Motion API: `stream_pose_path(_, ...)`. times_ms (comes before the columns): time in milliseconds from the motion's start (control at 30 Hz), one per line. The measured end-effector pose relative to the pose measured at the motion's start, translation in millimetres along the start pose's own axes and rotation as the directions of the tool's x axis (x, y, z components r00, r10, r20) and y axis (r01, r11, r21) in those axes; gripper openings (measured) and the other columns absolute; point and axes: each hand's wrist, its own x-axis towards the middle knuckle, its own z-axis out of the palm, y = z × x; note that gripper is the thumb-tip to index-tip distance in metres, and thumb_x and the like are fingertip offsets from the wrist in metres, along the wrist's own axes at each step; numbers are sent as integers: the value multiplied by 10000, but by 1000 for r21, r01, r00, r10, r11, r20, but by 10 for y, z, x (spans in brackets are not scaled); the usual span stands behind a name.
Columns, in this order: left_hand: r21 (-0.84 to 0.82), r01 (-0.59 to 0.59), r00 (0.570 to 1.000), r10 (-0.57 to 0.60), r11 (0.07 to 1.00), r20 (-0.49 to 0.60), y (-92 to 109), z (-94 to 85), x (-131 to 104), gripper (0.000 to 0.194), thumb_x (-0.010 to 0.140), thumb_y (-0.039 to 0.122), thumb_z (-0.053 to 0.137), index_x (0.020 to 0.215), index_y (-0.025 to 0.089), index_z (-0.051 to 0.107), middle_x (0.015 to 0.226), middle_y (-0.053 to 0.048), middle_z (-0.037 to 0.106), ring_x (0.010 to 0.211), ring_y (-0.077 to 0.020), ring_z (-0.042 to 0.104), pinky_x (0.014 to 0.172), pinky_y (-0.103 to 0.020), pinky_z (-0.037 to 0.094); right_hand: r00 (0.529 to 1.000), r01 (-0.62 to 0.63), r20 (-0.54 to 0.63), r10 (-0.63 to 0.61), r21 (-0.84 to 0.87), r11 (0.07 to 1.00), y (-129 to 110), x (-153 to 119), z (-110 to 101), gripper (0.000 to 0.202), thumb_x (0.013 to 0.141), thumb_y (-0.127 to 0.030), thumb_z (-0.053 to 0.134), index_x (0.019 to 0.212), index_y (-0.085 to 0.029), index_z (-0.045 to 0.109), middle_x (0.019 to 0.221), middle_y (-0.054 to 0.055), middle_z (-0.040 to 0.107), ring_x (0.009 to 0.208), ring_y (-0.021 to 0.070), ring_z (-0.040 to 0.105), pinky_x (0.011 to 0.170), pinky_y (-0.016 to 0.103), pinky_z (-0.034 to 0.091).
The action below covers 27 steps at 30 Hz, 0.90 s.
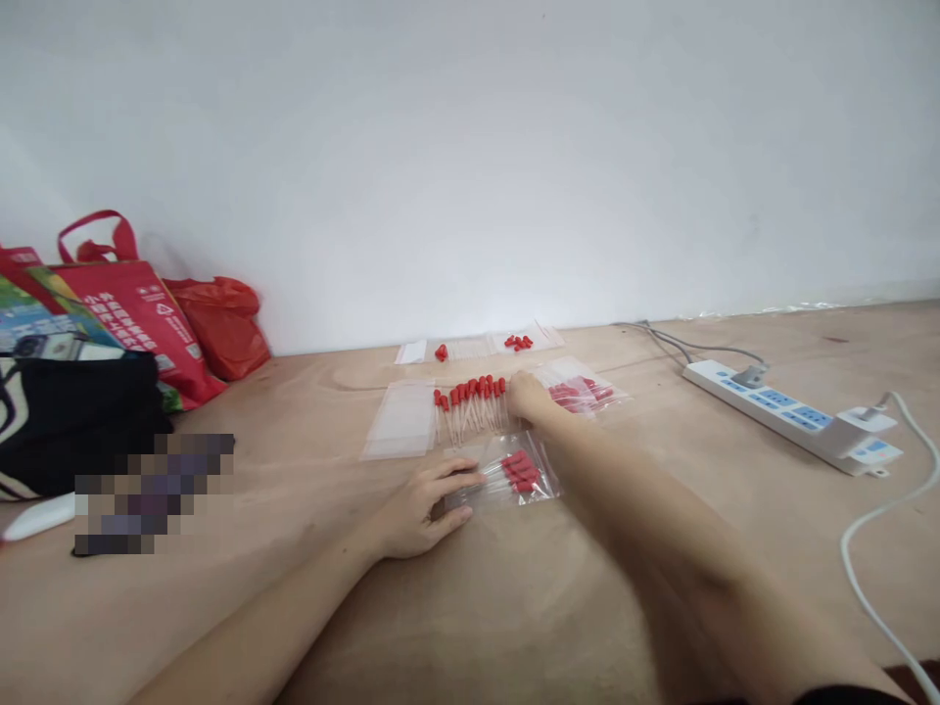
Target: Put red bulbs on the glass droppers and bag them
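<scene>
My left hand point(430, 504) rests on the table with fingers stretched and apart, its fingertips on the left edge of a clear plastic bag point(543, 485). Inside that bag lie several thin sticks with red tips point(521, 472). My right hand point(527, 397) reaches farther out, its fingers curled beside a row of loose pale sticks with red bulb-like tips point(474, 392). Whatever its fingers hold is hidden. Just right of that hand, clear bags point(562, 370) with red-tipped pieces point(587, 392) lie in a pile. Flat clear bags point(400, 421) lie left of the row.
More red-tipped sticks point(518, 343) lie on clear plastic by the wall point(514, 166). A white power strip point(778, 406) with plugs and a white cable point(852, 519) occupies the right side. Red shopping bags point(147, 323) and a black cloth bag point(80, 421) stand at left, near a blurred object point(162, 494).
</scene>
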Motion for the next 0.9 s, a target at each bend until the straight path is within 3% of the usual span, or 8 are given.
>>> stream_pose_path(133,-4,-4,1000,4,1000,-18,5,0,-9,376,816,260,474,1192,259,480,1286,-62,427,1168,-225,399,974,-418,331,999,-37,-28,37,-28,999,-97,66,108,325,708,1,445,1016,32,544,1067,291,526,1023,300,520,800,386,416)
stream_pose_path(233,-16,-17,999,16,1000,-37,10,-2,-14,366,814,262,480,1180,260,493,1273,-60,443,1156,-226,412,965,-415,343,996,-50,-70,49,-13,999,-109,90,59,454,686,7,455,1133,82,437,1132,337,461,1040,323,502,817,392,409)
stream_pose_path(367,-21,0,1000,-1,1000,-14,17,-9,-9,375,815,259,478,1190,256,486,1288,-64,429,1170,-225,399,975,-422,328,989,-35,-139,44,68,997,110,25,-173,623,704,-64,443,1277,40,222,996,246,565,915,271,568,756,336,444)
stream_pose_path(400,-19,3,1000,-3,1000,-8,19,-12,-6,377,814,258,477,1191,254,485,1290,-64,428,1174,-224,395,978,-423,324,983,-3,-178,37,188,982,212,-28,-227,637,710,-94,439,1287,19,194,921,199,592,838,249,589,723,325,455)
stream_pose_path(533,-23,-12,1000,12,1000,-11,28,-20,9,375,810,251,478,1184,266,490,1275,-40,457,1175,-214,397,981,-423,322,957,14,-245,157,578,816,632,-393,-263,660,715,-170,411,1306,-113,123,692,-4,541,522,149,559,546,290,484)
stream_pose_path(633,-20,-17,1000,16,1000,-6,24,-19,16,377,810,251,476,1187,272,487,1275,-27,463,1180,-211,393,989,-426,312,948,14,-209,239,780,625,780,-680,-143,629,695,-181,433,1262,-185,161,639,-62,467,441,121,522,460,268,482)
stream_pose_path(733,-12,-20,1000,20,1000,1,18,-14,16,379,819,257,462,1198,263,473,1282,-30,457,1186,-207,390,1001,-429,297,942,-1,-147,301,897,442,742,-826,-43,538,682,-168,466,1165,-203,231,615,-67,467,476,130,548,484,273,505)
stream_pose_path(900,8,22,1000,-22,1000,-16,35,-21,1,461,818,291,464,1268,246,372,1278,-49,458,1180,-217,395,985,-425,321,954,29,-107,280,963,269,531,-868,6,343,727,-188,475,997,-240,270,584,-73,487,504,131,569,559,294,524)
